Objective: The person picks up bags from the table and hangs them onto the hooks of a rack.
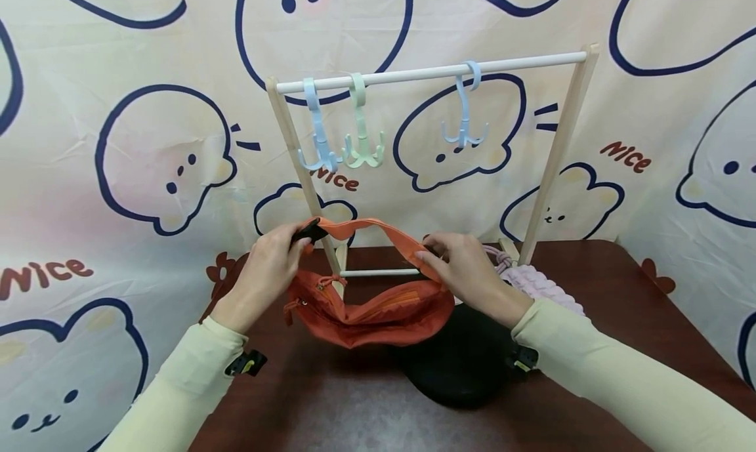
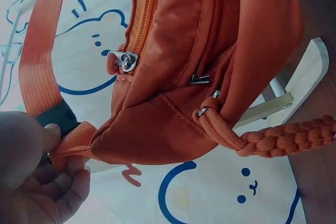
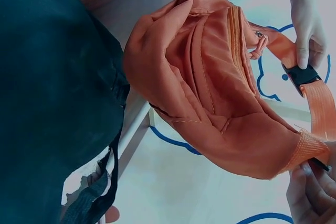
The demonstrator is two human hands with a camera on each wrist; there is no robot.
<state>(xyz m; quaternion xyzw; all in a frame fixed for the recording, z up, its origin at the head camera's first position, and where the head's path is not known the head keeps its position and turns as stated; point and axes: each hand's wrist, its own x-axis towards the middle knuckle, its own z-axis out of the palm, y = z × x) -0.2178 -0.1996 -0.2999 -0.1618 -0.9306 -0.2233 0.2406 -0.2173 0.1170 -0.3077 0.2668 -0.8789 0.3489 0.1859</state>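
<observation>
An orange waist bag [image 1: 354, 334] hangs by its strap [image 1: 396, 237] between my two hands above the table. My left hand [image 1: 268, 262] pinches the strap's left end, with the thumb on the black buckle [image 3: 302, 77]. At the other end of the bag, my right hand [image 1: 466, 271] grips the strap between thumb and fingers. The left wrist view shows a metal zipper pull [image 2: 125, 60] and a braided orange cord [image 2: 289, 137] on the bag's side. Folds and a zip run along the bag's body [image 3: 210, 93] in the right wrist view.
Behind the bag stands a wooden rack with a white rail [image 1: 413, 76]. Two blue hooks [image 1: 319, 134] [image 1: 464, 121] and a green hook [image 1: 360, 130] hang from it. A black bag [image 1: 461, 367] and a pale pink woven item [image 1: 546, 288] lie on the brown table [image 1: 283, 399].
</observation>
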